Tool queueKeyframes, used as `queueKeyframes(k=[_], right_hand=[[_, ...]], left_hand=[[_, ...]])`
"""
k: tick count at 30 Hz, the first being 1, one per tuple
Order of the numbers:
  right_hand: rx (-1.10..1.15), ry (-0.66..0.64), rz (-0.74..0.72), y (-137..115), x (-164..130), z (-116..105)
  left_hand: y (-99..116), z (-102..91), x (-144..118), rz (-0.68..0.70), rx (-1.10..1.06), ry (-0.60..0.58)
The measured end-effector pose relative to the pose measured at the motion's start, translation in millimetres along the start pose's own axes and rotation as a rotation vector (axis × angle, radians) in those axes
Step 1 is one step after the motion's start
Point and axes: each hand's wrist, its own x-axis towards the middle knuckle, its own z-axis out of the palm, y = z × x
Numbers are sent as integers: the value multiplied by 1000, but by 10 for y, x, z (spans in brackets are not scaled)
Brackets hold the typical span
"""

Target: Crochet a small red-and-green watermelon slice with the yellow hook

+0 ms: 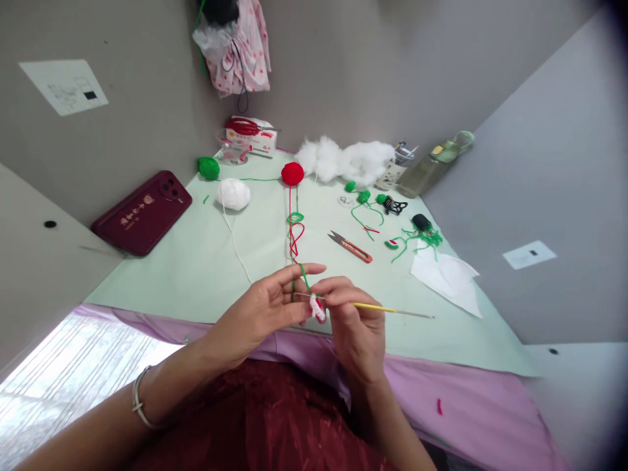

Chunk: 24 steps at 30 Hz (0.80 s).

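While pinching crochet piece (317,309) with left hand (267,302), gripping yellow hook (375,307) with right hand (357,325)
With orange snips (351,247) and red yarn ball (293,173) beyond the crochet piece

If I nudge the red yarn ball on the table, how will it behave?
The red yarn ball would probably roll easily, being nearly round. It looks wound from soft yarn, so it's likely light and would give a little when squeezed. Its red strand trails toward the left hand, so rolling may unwind or tug it.
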Motion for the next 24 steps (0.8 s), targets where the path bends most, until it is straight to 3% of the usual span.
queueKeyframes(k=[4,9,14,18,24], right_hand=[[74,2,13,-54,44,29],[15,-1,-4,-111,94,-38],[-193,-120,-117,-189,83,-126],[-524,-161,-260,-283,23,-120],[-746,-188,-407,-285,-51,-82]], left_hand=[[27,-2,13,22,34,36],[142,-10,0,120,204,-29],[147,-4,-33,215,350,139],[101,13,-54,355,437,268],[113,56,-40,423,427,324]])
